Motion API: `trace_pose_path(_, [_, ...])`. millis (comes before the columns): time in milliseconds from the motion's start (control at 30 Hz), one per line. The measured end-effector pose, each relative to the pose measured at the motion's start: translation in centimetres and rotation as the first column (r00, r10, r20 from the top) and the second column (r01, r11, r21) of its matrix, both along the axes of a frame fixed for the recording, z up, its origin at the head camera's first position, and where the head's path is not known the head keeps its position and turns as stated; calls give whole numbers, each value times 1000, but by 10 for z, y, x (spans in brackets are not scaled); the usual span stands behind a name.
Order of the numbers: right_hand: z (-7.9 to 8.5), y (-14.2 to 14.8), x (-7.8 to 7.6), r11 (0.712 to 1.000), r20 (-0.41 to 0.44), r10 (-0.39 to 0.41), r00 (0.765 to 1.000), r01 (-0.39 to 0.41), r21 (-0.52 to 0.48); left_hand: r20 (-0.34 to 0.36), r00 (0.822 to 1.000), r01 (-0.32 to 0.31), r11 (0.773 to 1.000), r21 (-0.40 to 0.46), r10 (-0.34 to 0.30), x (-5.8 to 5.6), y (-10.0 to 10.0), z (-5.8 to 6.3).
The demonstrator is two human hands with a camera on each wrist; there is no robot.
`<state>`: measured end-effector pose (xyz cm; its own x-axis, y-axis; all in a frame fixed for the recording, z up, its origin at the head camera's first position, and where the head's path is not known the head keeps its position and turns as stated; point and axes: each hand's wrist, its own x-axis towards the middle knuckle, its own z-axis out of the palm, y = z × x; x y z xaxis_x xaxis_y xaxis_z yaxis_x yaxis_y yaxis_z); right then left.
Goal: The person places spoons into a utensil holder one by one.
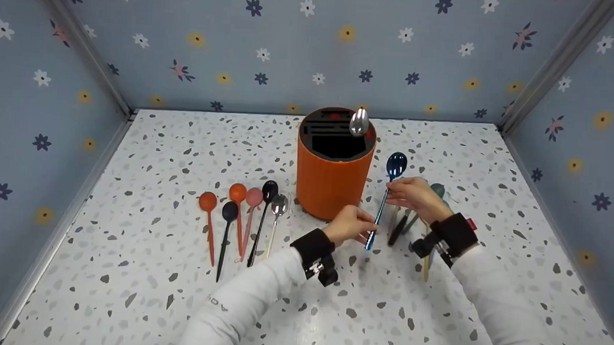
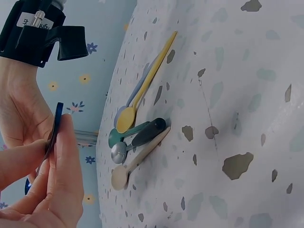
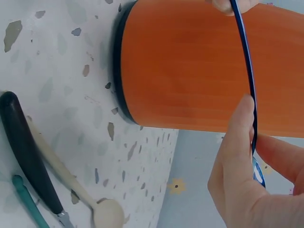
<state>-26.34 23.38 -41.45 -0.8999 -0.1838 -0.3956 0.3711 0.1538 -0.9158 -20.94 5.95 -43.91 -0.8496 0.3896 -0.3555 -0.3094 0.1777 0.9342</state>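
A shiny blue spoon is held upright-tilted between both hands, its bowl at the top. My left hand pinches the lower handle between thumb and fingers. Just below the bowl, my right hand pinches the neck. The right wrist view shows the thin blue handle edge-on, crossing in front of the orange cylindrical holder. That holder stands behind and left of the spoon, with a black slotted top and a large opening. From its right rear a silver spoon sticks up.
Left of the holder lie several spoons, among them a red-orange one, a pink one and a silver one. Under the right arm lie a yellow spoon, a green one, a black-handled one and a beige one. Flowered walls enclose the table.
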Motion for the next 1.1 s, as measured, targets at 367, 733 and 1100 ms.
trace_pose_path(367, [23,-3,3,999,-12,-3,1000,4,33,-84,996,34,999,-7,-34,2,-3,22])
trace_pose_path(733, [49,-5,3,1000,-36,10,999,-9,25,-148,987,59,997,-45,-65,0,-8,45])
trace_pose_path(1100, [77,-9,2,1000,-83,3,997,-2,5,-254,961,91,992,-90,-111,-5,-14,74])
